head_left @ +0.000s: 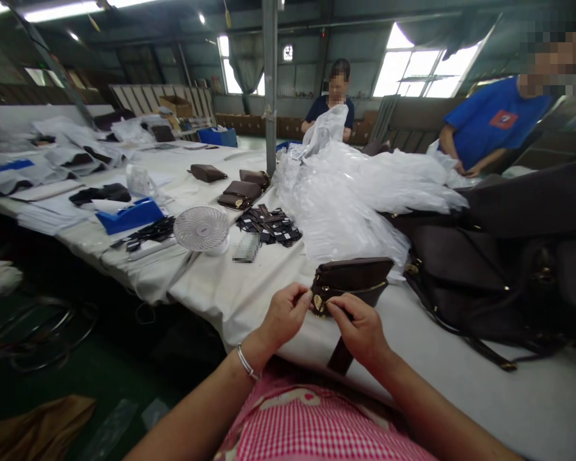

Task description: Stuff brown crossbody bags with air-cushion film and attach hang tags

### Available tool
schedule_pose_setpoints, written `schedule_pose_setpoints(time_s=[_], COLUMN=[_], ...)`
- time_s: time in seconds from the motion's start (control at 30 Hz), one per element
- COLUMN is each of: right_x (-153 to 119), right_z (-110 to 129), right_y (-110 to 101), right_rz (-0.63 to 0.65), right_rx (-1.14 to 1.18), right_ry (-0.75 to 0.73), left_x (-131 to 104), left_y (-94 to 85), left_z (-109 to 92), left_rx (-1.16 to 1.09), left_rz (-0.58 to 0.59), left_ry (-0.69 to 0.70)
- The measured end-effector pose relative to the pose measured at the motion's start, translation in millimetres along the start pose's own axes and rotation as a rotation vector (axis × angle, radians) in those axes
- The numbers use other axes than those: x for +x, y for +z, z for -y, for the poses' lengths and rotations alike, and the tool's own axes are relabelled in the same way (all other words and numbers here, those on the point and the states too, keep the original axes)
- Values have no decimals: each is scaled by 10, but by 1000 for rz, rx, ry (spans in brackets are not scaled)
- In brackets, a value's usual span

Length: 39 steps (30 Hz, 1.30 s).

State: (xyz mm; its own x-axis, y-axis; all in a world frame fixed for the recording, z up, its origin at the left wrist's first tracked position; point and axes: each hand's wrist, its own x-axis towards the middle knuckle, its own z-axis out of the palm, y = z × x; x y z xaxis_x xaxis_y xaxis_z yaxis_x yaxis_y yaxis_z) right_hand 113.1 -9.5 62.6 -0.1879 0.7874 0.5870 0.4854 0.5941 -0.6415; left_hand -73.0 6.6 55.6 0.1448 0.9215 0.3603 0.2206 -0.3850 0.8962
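Observation:
A small dark brown bag (358,276) with a gold zip stands upright at the table's front edge. A round gold charm (318,302) hangs at its left end, between my two hands. My left hand (287,314) is closed in a pinch right beside the charm, thumb against forefinger. From the other side my right hand (360,325) also pinches close to the charm. Whatever thin piece lies in either pinch is too small to make out. A dark brown strap (340,356) hangs down below my right hand over the table edge.
Dark bags (470,275) are piled at the right. Clear plastic bags (350,186) heap up behind. A white fan (201,229), black tags (269,224), a blue tray (130,216) and several brown pouches (240,194) lie left. Two people (496,118) work across the table.

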Motion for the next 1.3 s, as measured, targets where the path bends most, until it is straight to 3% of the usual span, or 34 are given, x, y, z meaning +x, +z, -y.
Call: schedule_pose_setpoints(time_s=[0.1, 0.33, 0.5, 0.73, 0.9, 1.03, 1.3], right_x=[120, 323, 355, 342, 338, 311, 190], right_z=[-63, -190, -248, -277, -300, -310, -324], right_y=[-14, 90, 162, 214, 313, 360, 384], right_rz=[-58, -63, -69, -85, -177, -176, -191], right_rx=[-52, -127, -203, -282, -229, -215, -524], right_ry=[26, 35, 32, 2, 43, 23, -132], left_x=[220, 516, 525, 550, 502, 457, 407], left_y=[46, 186, 188, 186, 270, 321, 350], left_z=[150, 270, 295, 286, 308, 337, 346], left_rx=[71, 172, 227, 78, 16, 61, 24], left_rz=[-120, -74, -56, -45, -107, -132, -110], left_ry=[80, 215, 231, 125, 99, 114, 137])
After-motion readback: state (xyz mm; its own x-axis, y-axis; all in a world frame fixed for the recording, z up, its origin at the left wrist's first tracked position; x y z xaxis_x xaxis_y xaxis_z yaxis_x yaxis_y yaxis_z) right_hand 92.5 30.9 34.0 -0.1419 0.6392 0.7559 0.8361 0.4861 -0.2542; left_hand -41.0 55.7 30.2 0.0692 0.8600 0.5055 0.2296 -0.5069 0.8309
